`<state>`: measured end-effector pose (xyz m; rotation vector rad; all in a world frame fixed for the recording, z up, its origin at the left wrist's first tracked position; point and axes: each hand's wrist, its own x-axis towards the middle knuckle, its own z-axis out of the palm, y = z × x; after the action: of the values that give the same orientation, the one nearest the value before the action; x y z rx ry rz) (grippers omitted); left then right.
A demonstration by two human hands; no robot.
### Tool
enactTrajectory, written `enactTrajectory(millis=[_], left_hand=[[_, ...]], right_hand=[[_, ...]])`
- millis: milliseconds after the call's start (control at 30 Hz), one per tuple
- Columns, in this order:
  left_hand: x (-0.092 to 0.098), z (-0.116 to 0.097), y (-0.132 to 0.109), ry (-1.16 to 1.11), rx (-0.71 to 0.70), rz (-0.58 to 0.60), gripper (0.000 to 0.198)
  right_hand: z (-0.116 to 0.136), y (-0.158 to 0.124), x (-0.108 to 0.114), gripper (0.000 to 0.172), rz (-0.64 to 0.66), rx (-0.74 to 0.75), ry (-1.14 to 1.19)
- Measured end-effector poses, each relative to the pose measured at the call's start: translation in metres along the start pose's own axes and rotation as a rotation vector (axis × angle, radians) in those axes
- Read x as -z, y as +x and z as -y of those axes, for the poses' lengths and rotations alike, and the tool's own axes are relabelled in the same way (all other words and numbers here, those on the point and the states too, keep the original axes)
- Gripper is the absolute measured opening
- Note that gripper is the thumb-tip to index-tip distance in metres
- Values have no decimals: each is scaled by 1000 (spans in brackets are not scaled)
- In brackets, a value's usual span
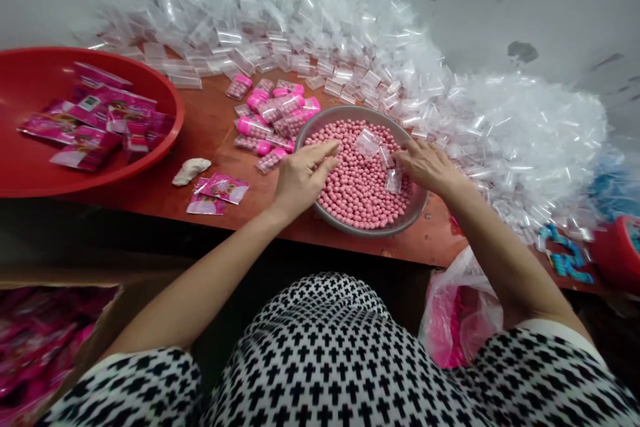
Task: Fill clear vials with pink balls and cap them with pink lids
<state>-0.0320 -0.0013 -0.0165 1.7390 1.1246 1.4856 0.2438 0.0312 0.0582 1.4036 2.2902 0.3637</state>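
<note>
A grey bowl (pixel 367 232) full of small pink balls (pixel 350 193) stands on the reddish table. Over its left rim is my left hand (pixel 303 177), thumb and forefinger stretched out and apart, with nothing visible between them. My right hand (pixel 425 161) reaches over the right rim, its fingertips beside small clear containers (pixel 393 180) that lie on the balls; whether it grips one cannot be made out. Left of the bowl lies a pile of filled clear tubes with pink caps (pixel 280 107).
Clear empty containers (pixel 310 27) are heaped along the back. At the left sits a red basin (pixel 170 140) with pink packets. Two pink packets (pixel 225 188) and a whitish lump (pixel 191 171) lie nearer. A plastic bag (pixel 465 307) hangs below the front edge; a red tub (pixel 617 253) stands far right.
</note>
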Motion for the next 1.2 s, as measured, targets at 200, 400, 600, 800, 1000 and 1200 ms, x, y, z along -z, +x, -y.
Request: enactTrajectory(millis=[200,400,600,800,1000,1200], left_hand=[[-6,-1,-1,114,-13,-1,31],[-5,0,-2,101,-31,1,30],[-6,3,0,98,-60,-34,29],[-6,2,0,137,-67,-28,29],[-6,4,1,169,-43,-20,30],[-7,-20,2,85,51,110,34]], right_hand=[[-11,5,0,57,89,-147,-11],[-27,9,-1,43,112,-203,27],[4,0,20,22,-80,8,215],[78,25,3,20,-12,262,402],[76,23,-17,15,-37,110,1517],[75,6,-15,42,-88,9,2076]])
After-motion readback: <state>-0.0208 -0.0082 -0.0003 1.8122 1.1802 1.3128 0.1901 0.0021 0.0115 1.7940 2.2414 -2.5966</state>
